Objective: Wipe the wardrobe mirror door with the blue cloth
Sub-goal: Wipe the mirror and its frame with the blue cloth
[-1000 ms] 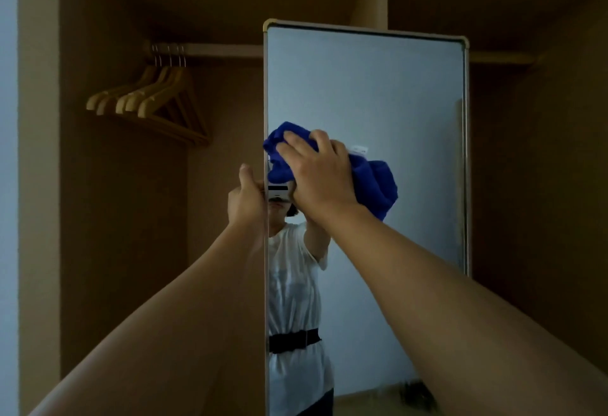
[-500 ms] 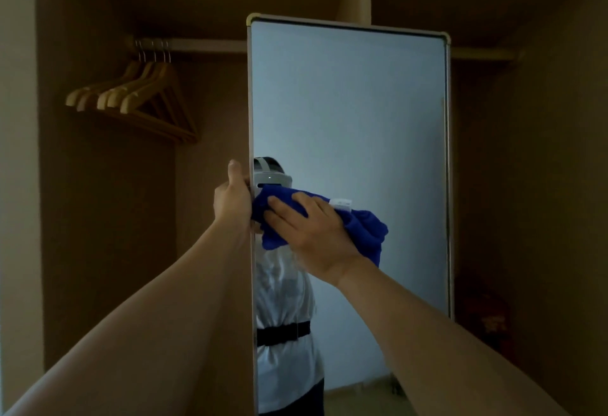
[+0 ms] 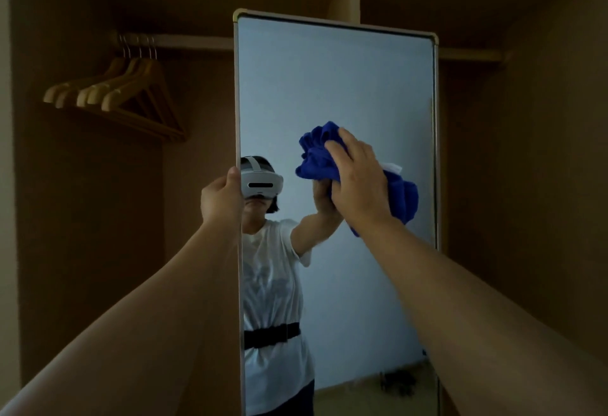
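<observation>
— Dim wardrobe, brown walls, wooden hangers (image 3: 121,99) on a rail (image 3: 184,42) up at the left. Where does the mirror door (image 3: 335,86) stand?

— Straight ahead of the person, upright, its long axis running top to bottom. It reaches from above head height down past the bottom of the picture.

— And the hands?

— The left hand (image 3: 218,198) grips the door's left edge at about mid-height, fingers wrapped behind the frame, thumb up along the front. It seems to be steadying the door.

— The right?

— The right hand (image 3: 357,182) presses the blue cloth (image 3: 320,160) against the glass. Its fingers lie spread and fairly flat over the bunched fabric. I'd call it pressing, not pinching.

— Where on the glass is the cloth?

— In the right half, near the right edge of the frame, roughly level with the left hand. Part of it bulges out to the upper left of the fingers, part hangs below right of the wrist.

— So what does the next stroke turn on?

— Judging by this, the large stretch of glass above the cloth, and everything below it, lies along the door's long axis. The right hand is the one on the glass, so it would sweep up or down while the left holds the edge.
</observation>
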`<state>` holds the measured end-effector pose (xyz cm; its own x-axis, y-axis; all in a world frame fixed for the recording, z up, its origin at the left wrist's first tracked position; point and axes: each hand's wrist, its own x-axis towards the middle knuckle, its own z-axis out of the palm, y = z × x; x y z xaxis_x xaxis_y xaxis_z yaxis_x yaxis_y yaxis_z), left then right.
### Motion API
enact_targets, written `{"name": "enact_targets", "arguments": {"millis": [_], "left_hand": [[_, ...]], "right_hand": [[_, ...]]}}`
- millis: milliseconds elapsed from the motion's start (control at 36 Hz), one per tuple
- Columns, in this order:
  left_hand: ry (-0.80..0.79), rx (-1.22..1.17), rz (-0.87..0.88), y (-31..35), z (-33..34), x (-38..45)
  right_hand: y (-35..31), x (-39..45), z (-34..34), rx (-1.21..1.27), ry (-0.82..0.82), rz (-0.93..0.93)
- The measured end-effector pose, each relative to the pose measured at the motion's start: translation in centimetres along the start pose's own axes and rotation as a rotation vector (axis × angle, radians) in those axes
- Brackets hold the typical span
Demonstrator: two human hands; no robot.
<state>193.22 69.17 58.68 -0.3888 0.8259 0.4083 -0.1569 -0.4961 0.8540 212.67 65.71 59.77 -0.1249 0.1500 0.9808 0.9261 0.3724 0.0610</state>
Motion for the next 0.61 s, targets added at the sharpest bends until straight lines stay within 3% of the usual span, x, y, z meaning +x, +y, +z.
{"name": "enact_targets", "arguments": {"millis": [139, 361, 611], "left_hand": [[0.035, 0.130, 0.070, 0.2, 0.2, -0.3], [0.035, 0.152, 0.096, -0.1, 0.2, -0.6], [0.010, 0.147, 0.077, -1.4, -0.6, -0.9]], "right_hand": [[-0.2, -4.0, 1.2, -0.008, 0.023, 0.006], [1.1, -4.5, -0.3, -0.308, -0.042, -0.051], [3.6, -1.4, -0.6, -0.287, -0.102, 0.095]]}}
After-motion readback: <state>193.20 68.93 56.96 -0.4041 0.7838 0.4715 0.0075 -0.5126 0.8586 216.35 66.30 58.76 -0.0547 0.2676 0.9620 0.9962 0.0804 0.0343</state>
